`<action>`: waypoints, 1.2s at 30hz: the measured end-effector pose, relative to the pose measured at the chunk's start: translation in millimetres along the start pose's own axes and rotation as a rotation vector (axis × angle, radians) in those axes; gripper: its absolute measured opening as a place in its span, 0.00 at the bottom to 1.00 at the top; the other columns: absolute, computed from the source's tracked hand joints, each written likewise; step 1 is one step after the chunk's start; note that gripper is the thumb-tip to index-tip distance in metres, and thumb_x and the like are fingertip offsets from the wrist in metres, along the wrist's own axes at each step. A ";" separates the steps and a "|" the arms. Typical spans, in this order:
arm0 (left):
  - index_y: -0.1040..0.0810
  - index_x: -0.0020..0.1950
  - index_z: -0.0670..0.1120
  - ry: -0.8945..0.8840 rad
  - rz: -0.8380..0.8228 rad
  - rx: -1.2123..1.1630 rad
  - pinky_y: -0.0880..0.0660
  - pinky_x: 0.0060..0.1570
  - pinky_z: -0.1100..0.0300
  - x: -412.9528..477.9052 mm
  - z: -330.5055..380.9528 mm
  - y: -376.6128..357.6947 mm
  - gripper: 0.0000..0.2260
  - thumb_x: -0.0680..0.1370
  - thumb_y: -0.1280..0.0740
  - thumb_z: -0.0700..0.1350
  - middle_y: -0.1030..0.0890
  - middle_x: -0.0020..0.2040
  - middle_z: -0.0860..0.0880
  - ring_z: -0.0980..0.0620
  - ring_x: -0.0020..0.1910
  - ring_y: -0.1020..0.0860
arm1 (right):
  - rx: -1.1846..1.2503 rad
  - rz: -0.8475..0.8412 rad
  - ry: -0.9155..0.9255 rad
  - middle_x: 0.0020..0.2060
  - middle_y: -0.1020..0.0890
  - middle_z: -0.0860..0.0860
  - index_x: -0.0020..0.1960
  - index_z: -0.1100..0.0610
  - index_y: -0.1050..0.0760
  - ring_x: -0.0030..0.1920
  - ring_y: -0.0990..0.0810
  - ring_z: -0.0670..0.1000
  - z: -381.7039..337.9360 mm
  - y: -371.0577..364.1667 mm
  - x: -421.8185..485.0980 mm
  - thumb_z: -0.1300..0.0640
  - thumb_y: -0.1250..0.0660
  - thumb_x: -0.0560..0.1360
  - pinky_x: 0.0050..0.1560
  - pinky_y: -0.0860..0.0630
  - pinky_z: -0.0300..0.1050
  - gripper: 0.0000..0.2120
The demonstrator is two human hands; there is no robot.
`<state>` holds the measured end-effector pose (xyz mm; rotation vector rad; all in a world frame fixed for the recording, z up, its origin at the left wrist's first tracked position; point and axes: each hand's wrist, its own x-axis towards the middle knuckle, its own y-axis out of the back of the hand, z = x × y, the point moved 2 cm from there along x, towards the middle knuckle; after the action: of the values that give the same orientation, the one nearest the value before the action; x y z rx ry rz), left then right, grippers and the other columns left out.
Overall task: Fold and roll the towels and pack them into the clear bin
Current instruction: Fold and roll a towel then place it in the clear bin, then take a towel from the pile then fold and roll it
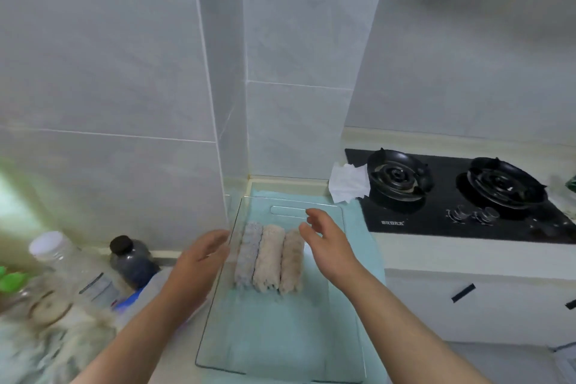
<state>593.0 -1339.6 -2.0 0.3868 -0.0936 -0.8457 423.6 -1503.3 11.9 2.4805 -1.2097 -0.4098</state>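
Flanking three rolled grey-and-beige towels [268, 259], packed side by side at frame centre inside the clear plastic bin [280, 337], left hand [199, 262] and right hand [327, 243] hover with fingers spread, gripping nothing, probably to square the row.

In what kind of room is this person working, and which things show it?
Most likely a home kitchen: a black two-burner gas stove sits in the pale counter, and tiled walls rise behind it.

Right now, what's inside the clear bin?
Three rolled towels side by side at the far end of the clear bin, one grey, two beige. Whatever lies beneath the rolls is covered.
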 end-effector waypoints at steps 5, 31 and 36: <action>0.21 0.54 0.51 0.092 0.305 -0.093 0.30 0.60 0.56 -62.0 22.7 -7.1 0.08 0.79 0.36 0.39 0.20 0.54 0.51 0.49 0.55 0.24 | 0.034 -0.224 0.128 0.67 0.28 0.45 0.71 0.49 0.33 0.67 0.30 0.44 -2.7 21.2 -21.5 0.53 0.39 0.80 0.65 0.33 0.42 0.19; 0.23 0.52 0.44 0.393 1.819 -0.458 0.26 0.50 0.56 -794.3 25.8 -32.8 0.07 0.81 0.40 0.36 0.20 0.47 0.46 0.50 0.47 0.23 | 0.087 -1.465 0.577 0.52 0.21 0.46 0.57 0.49 0.27 0.50 0.24 0.38 -55.8 -115.2 -540.5 0.60 0.37 0.79 0.50 0.29 0.24 0.10; 0.22 0.49 0.45 0.424 2.058 -0.453 0.26 0.48 0.56 -951.5 31.9 -93.3 0.09 0.80 0.40 0.36 0.20 0.47 0.44 0.49 0.48 0.23 | 0.007 -1.677 0.625 0.53 0.21 0.45 0.59 0.47 0.27 0.53 0.24 0.39 -27.6 -114.3 -687.9 0.59 0.37 0.79 0.49 0.31 0.26 0.11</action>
<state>-112.2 -696.3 61.0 -0.0938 0.1111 1.2430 105.9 -883.6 59.0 2.6332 1.2293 0.0627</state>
